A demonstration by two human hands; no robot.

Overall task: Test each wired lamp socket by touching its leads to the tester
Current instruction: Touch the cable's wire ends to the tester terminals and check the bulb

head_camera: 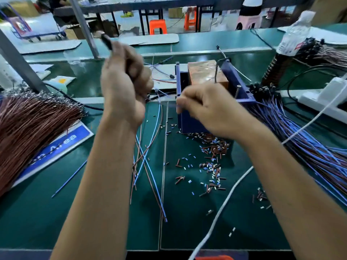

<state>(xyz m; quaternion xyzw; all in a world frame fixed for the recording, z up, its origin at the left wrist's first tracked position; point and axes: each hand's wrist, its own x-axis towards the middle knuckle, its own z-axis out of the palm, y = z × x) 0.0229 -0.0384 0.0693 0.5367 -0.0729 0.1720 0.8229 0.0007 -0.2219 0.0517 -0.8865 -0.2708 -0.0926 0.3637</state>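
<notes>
Fingers of the left hand (pixel 125 85) are curled tight round a dark lamp socket (pixel 106 41), whose end sticks up above the fist; its blue and brown leads (pixel 159 111) hang from under the hand toward the table. Fingers of the right hand (pixel 204 107) are bent and pinch something thin at their tips, probably the lead ends; motion blur hides the contact itself.

Table (pixel 56 212): green mat, work centred near the far edge.
- Left edge: large bundle of brown wires (pixel 32 124), fanned with stripped ends toward the middle. Judged to be one stock pile, within left-hand reach.
- Right edge: bundle of blue and brown wired pieces (pixel 304 139), likewise within right-hand reach. Which pile is tested, cannot tell.
- Centre, far side: blue tester frame (pixel 189 121) with copper block (pixel 206 74) on top, placed dead ahead so leads can be brought to it.
- White cord (pixel 221 205) runs from the near edge to the right.
- Loose wires (pixel 148 175) lie near the middle.
- Insulation offcuts (pixel 212 162) are scattered at the tester's foot.

Pose: both forearms reach forward from the near edge. Left hand raised, wrist upright, keeping the socket clear. Right hand lower, knuckles up, just in front of the tester.
</notes>
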